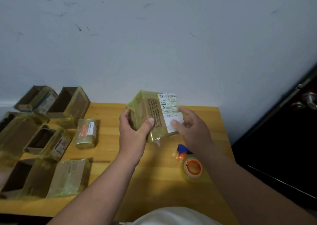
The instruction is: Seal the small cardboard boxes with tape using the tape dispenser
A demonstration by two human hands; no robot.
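I hold a small cardboard box (147, 111), wrapped in yellowish clear tape and bearing a white shipping label, tilted above the wooden table (120, 149). My left hand (133, 130) grips its left side, thumb across the front face. My right hand (190, 127) holds its right side, thumb pressing on the label. The tape dispenser (190, 163), blue and orange with a clear tape roll on an orange core, lies on the table below my right wrist, untouched.
Several cardboard boxes fill the table's left side, some open (68, 101), some taped shut (86, 133) (70, 176). A grey wall stands behind the table. A dark door with a metal handle (307, 101) is at the right.
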